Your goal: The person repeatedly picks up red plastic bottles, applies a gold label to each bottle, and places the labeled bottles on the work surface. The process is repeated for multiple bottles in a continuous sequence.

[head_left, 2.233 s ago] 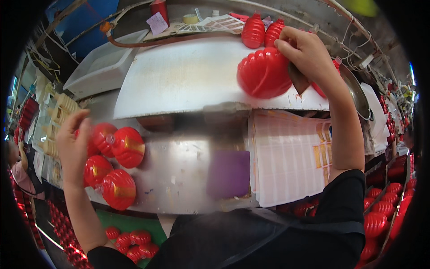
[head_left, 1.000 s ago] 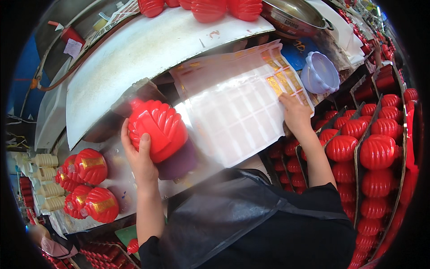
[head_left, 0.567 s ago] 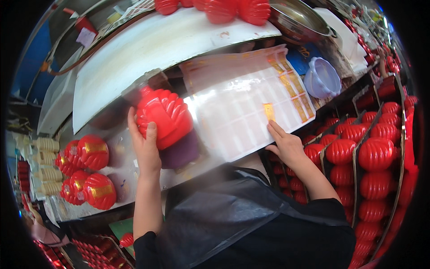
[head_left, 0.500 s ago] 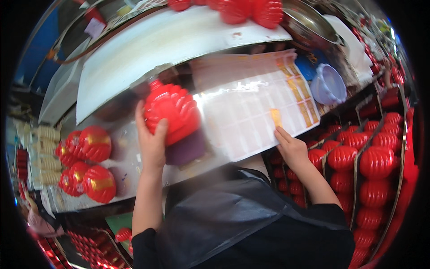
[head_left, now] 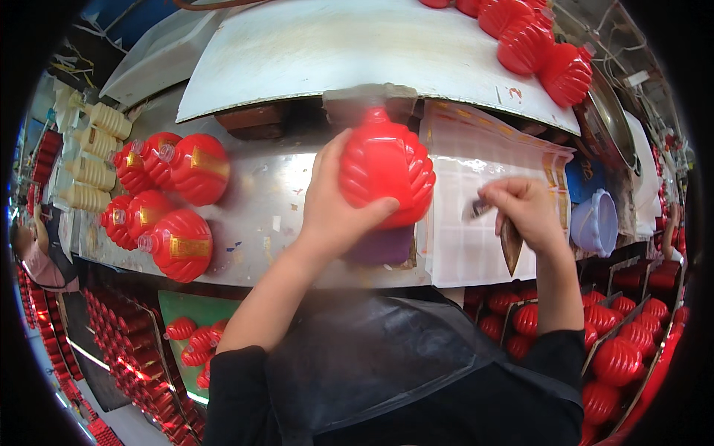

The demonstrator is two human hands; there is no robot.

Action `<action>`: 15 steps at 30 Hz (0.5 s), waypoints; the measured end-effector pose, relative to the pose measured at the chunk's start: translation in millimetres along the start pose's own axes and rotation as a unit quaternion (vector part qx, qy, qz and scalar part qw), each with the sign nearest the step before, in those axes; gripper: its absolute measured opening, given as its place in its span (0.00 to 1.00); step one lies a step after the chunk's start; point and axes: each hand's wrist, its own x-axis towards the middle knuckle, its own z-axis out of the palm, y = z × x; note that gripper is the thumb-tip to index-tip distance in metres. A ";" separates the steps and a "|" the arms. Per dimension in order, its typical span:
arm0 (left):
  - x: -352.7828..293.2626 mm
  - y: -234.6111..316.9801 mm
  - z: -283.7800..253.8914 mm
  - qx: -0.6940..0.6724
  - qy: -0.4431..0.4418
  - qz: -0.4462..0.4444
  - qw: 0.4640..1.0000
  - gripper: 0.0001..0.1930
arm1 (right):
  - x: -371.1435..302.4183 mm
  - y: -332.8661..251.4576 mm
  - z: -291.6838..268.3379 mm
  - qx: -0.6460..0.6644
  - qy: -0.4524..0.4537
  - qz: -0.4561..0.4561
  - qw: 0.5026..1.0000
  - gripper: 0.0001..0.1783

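My left hand (head_left: 327,193) is wrapped round the side of a red ribbed plastic bottle (head_left: 390,175), its neck pointing away from me. The bottle has a smooth panel facing up and rests over a dark purple block (head_left: 383,247). To the right, the fingers of my right hand (head_left: 524,212) pinch a curled gold-brown label (head_left: 510,251), which hangs pointed below them. A small blurred dark end also shows at the fingertips. Under that hand lies a pale label sheet (head_left: 461,253), with gold labels along its right side.
Several red bottles with gold labels (head_left: 195,169) stand at the left, beside cream bottles (head_left: 93,175). A white board (head_left: 335,48) spans the back, with red bottles (head_left: 565,73) at its right end. A lilac bucket (head_left: 595,223) stands right. Crates of red bottles (head_left: 619,360) flank me.
My right hand has lifted off the sheet with the gold label and turned toward the bottle. The bottle now appears further right in view, still in my left hand. The whole view has shifted.
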 end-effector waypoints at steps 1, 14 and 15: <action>1.1 0.8 -1.0 0.023 0.002 0.015 1.000 0.56 | 8.0 -19.8 5.1 -0.022 -0.006 -0.065 0.998 0.09; 32.2 5.9 -17.5 -0.139 0.030 -0.023 0.990 0.40 | 10.2 -69.2 113.1 -0.585 0.068 -0.526 0.613 0.23; 36.9 8.0 -15.0 -0.114 0.040 -0.017 0.993 0.39 | 9.3 -64.3 115.1 -0.593 0.071 -0.524 0.607 0.23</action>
